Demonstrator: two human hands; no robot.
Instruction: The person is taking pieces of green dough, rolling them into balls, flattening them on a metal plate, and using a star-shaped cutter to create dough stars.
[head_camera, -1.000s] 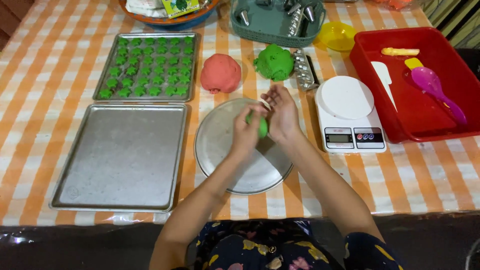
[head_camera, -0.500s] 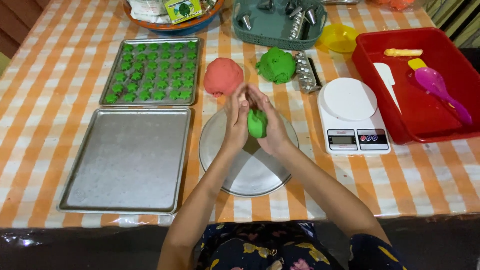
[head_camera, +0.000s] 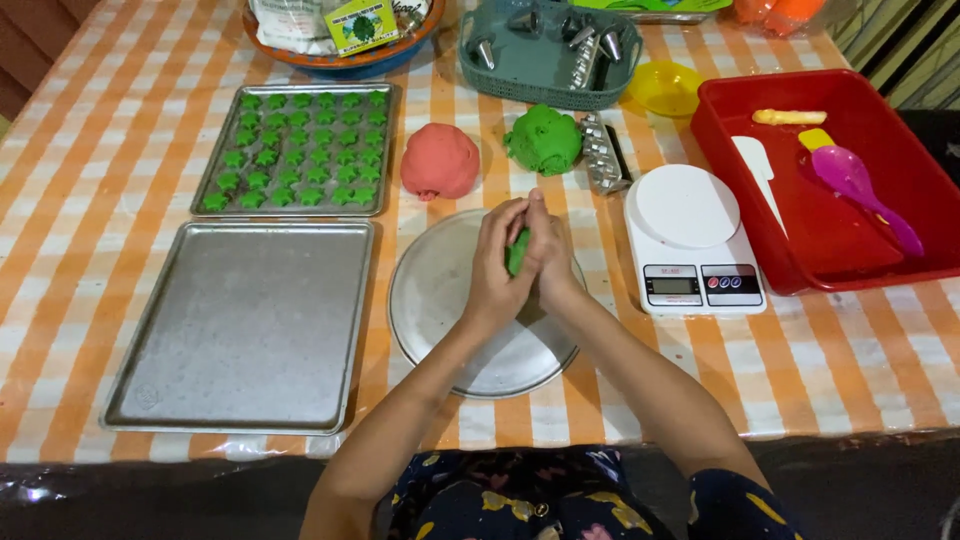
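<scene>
My left hand (head_camera: 496, 268) and my right hand (head_camera: 548, 252) are pressed together, palm to palm, around a small piece of green dough (head_camera: 518, 250) that shows between them. They hover over a round metal plate (head_camera: 440, 300) in front of me. Just beyond the plate lie a pink dough ball (head_camera: 439, 160) and a larger green dough lump (head_camera: 543, 139). A bare metal baking tray (head_camera: 245, 325) sits to the left of the plate. Behind it, a second tray (head_camera: 296, 148) holds several rows of small green dough shapes.
A white kitchen scale (head_camera: 690, 237) stands right of the plate, beside a red tub (head_camera: 850, 240) holding a purple spoon (head_camera: 858, 187) and scrapers. At the back are a teal basket (head_camera: 548, 50) of metal piping tips, a yellow bowl (head_camera: 666, 88) and an orange-rimmed bowl (head_camera: 345, 62). Metal cutters (head_camera: 601, 152) lie by the green lump.
My hands have closed tighter around the green dough, so less of it shows. The palms have shifted against each other over the plate.
</scene>
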